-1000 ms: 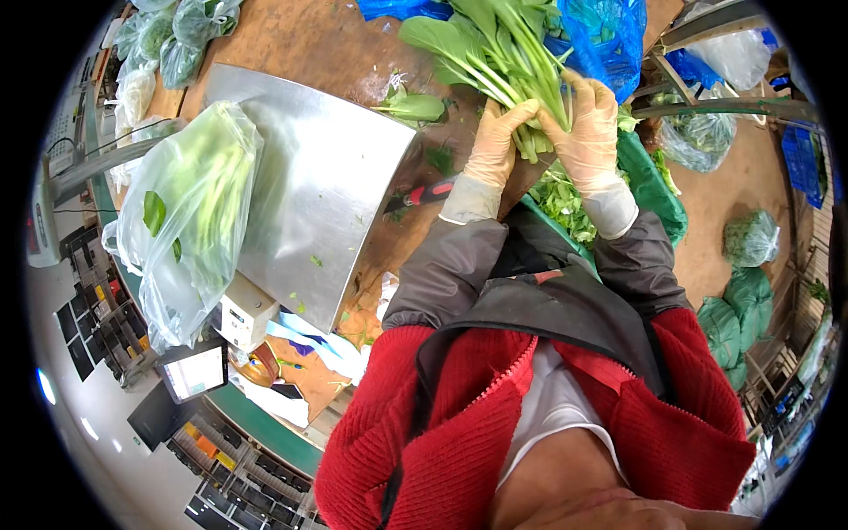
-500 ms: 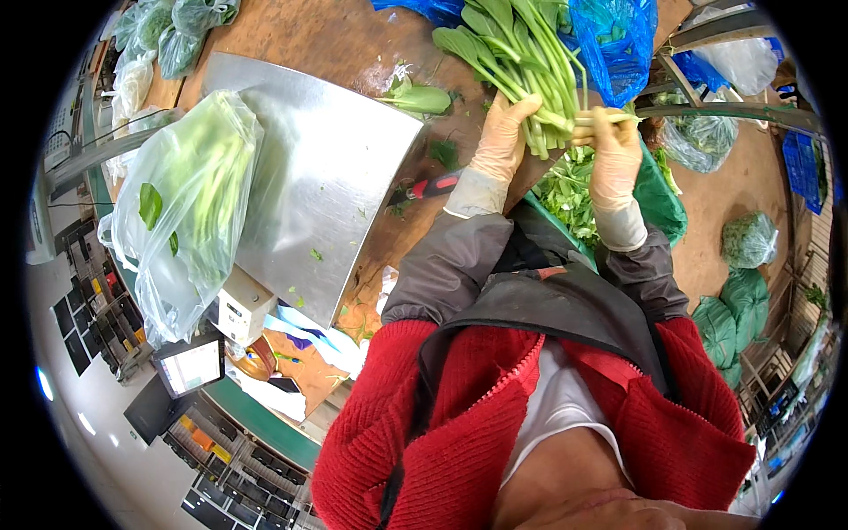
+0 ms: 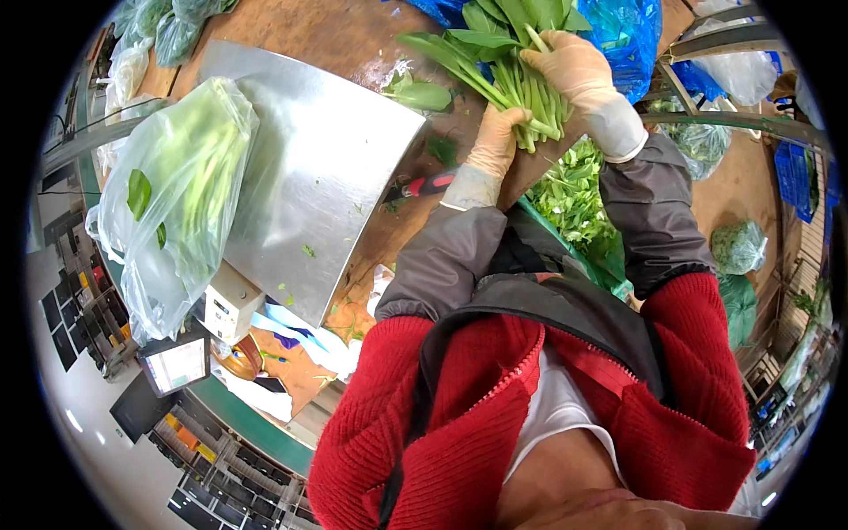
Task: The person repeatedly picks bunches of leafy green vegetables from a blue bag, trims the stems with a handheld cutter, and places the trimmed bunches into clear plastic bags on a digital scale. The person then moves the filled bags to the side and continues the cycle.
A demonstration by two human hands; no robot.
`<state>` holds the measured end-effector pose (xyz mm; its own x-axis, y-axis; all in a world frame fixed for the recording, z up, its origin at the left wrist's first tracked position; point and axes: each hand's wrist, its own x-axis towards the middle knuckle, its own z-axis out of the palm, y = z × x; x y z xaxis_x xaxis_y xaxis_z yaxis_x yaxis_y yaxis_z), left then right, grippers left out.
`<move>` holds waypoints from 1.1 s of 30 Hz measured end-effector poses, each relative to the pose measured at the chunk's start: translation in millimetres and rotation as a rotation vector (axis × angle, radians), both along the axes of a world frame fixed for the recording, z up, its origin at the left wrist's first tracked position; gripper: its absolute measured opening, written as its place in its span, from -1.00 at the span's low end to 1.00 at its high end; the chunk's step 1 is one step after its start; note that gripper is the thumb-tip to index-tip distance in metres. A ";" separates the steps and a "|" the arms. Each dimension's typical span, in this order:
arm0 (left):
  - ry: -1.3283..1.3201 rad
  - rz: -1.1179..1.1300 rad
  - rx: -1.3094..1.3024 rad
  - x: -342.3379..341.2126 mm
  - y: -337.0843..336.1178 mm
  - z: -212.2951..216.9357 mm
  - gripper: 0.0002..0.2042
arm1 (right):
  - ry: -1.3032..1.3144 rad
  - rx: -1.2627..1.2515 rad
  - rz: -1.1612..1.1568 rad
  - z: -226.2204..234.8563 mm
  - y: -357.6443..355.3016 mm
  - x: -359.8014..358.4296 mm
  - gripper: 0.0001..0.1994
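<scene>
My left hand (image 3: 493, 144), in a pale rubber glove, is closed round the lower stalks of a bunch of leafy greens (image 3: 528, 95). The cut stem ends point toward me, and the broad leaves lie on the far side. My right hand (image 3: 583, 74), gloved the same way, reaches over the bunch from the right with its fingers closed on a pale stalk near the leaves. Below the stems, a green bag-lined container (image 3: 574, 199) holds trimmed leaves. A knife with a red and black handle (image 3: 430, 184) lies left of my left wrist.
A steel plate (image 3: 327, 159) covers the table's left part, with a clear bag of greens (image 3: 190, 177) on it. One loose leafy piece (image 3: 422, 95) lies beyond the plate's corner. Blue bags (image 3: 632, 44) stand at far right. A small screen (image 3: 177, 364) is at lower left.
My right hand has moved up and left, from beside the stem ends to the leafy part of the bunch. The left hand keeps its hold, slightly lower.
</scene>
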<state>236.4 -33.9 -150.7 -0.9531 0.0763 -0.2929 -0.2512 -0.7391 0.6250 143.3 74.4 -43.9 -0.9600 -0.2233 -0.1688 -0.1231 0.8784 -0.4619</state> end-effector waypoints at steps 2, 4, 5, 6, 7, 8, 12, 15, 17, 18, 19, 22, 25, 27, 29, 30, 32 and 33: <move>0.002 0.013 0.072 -1.2 -2.6 0.7 -0.55 | -0.115 -0.233 -0.052 -1.3 0.9 -9.9 -0.59; -0.009 -0.001 0.124 -1.5 -7.5 5.4 -0.58 | -0.259 -0.608 -0.086 -5.7 9.4 -7.5 -0.64; -0.079 -0.046 0.154 -4.1 -10.2 8.5 -0.63 | -0.385 -0.666 -0.047 5.9 16.1 -9.0 -0.66; -0.065 -0.037 0.102 -4.5 -10.2 6.0 -0.64 | -0.513 -0.728 -0.001 15.9 20.8 -9.6 -0.69; -0.051 -0.030 0.050 -4.5 -9.7 1.5 -0.65 | -0.442 -0.799 -0.038 21.2 20.6 -0.3 -0.72; -0.037 -0.026 -0.003 -4.6 -9.8 -4.9 -0.66 | -0.422 -0.859 -0.090 29.1 29.4 7.6 -0.72; -0.018 -0.034 -0.063 2.2 -27.2 -10.3 -0.59 | -0.370 -0.874 -0.297 72.2 98.7 65.7 -0.75; -0.058 -0.013 -0.070 3.6 -33.0 8.4 -0.57 | -0.415 -0.557 -0.438 18.1 204.3 111.9 -0.70; -0.150 -0.031 -0.163 6.5 -39.9 11.9 -0.61 | -0.232 -0.020 -0.427 -38.0 234.4 152.3 -0.60; -0.188 -0.066 -0.236 7.7 -48.0 -0.9 -0.63 | -0.042 0.233 -0.362 -49.5 232.3 166.1 -0.55; -0.208 -0.080 -0.309 4.9 -48.8 -2.2 -0.60 | -0.171 -0.107 -0.432 -59.2 214.3 166.9 -0.50; -0.231 -0.104 -0.460 4.8 -51.3 -6.9 -0.61 | -0.141 -0.464 -0.192 -63.4 109.9 142.2 -0.46; -0.202 -0.095 -0.365 7.2 -52.4 0.4 -0.43 | -0.145 -0.438 -0.250 -85.7 66.2 108.2 -0.64; -0.171 -0.051 -0.262 14.0 -59.4 17.1 -0.32 | -0.243 -0.351 -0.208 -84.4 60.5 94.4 -0.74; -0.149 -0.065 -0.290 21.0 -67.3 31.0 -0.25 | -0.307 -0.451 -0.289 -71.4 76.0 106.9 -0.76; -0.139 -0.066 -0.295 25.5 -68.6 33.3 -0.21 | -0.316 -0.544 -0.302 -71.7 92.2 113.1 -0.76; -0.125 -0.059 -0.452 30.2 -65.6 34.9 -0.24 | -0.326 -0.626 -0.306 -79.9 105.8 121.9 -0.71; -0.140 -0.135 -0.615 31.3 -66.8 39.7 -0.24 | -0.288 -0.648 -0.299 -79.6 104.4 124.5 -0.69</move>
<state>267.7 -100.8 -111.0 -0.8962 -0.0281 -0.4427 -0.4274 -0.2126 0.8787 267.9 178.8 -123.5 -0.9330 -0.1006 -0.3455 0.2804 0.3984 -0.8733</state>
